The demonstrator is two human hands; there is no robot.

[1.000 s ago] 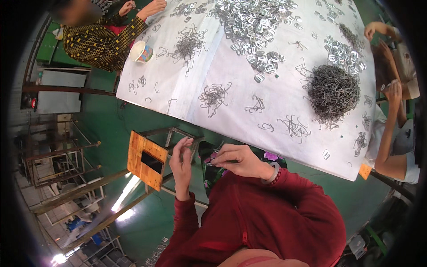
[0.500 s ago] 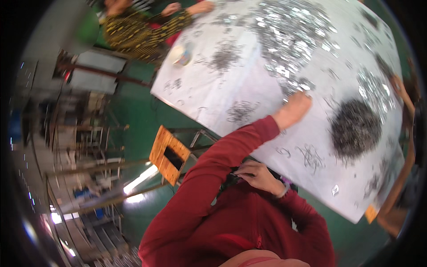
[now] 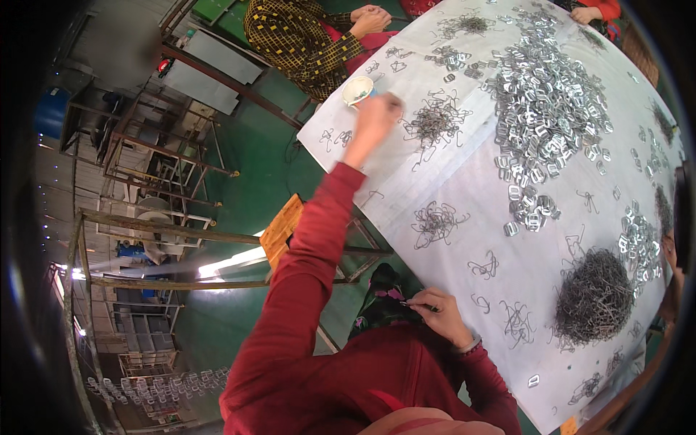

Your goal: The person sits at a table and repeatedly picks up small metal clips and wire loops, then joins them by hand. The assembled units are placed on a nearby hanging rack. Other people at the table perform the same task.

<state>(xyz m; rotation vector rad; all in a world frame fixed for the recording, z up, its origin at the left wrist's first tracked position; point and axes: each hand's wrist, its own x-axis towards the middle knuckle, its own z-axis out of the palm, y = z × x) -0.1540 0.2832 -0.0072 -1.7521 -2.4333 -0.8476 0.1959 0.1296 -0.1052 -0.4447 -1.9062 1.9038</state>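
Note:
My left hand reaches out over the table's left part, beside a white cup near the edge. Motion smears its fingers, so whether they hold anything cannot be made out. A loose heap of bent wire hooks lies just right of it. Low by my lap, off the table edge, my right hand is closed in a pinch. A small thin piece pokes out of its fingertips, too small to name. Many silvery flat metal buckles spread in a large pile across the far middle of the table.
A dense mound of wire hooks stands at the right, with smaller hook clusters along the near side. Another person's hands are at the far left; more people sit at the far and right edges. A wooden stool stands left.
My left hand has swung left from the near end of the buckle pile to beside the cup. My right hand stays pinched by my lap. The whole view has shifted.

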